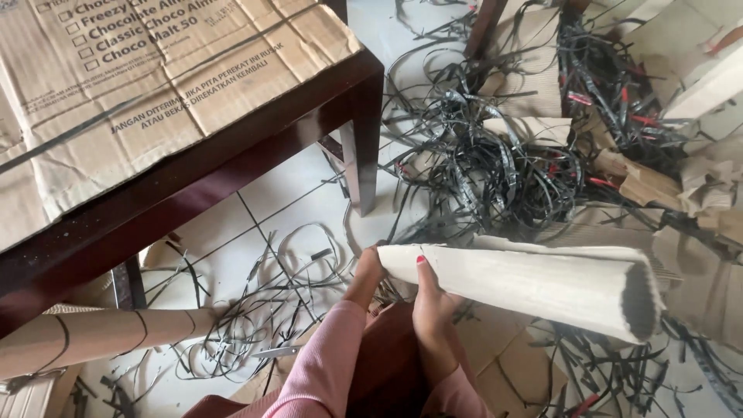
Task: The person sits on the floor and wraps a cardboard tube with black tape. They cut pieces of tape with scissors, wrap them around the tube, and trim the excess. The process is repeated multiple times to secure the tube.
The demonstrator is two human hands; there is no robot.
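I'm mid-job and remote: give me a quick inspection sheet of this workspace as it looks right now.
Surface: white tiled floor; dark wooden table covered by flattened printed cardboard.
Job's things: rolled corrugated cardboard, held at its near end.
Clutter: tangled black strips, some with red bits; cardboard scraps; a tied cardboard roll under the table.
Grippers: left hand and right hand both grip the roll; pink sleeves.
Cables: nothing seen.
Surroundings: nothing seen beyond floor litter.

I see soft, even daylight with no hard shadows. The white floor tiles (pixel 255 201) look slightly washed out, and the picture is mildly soft throughout.
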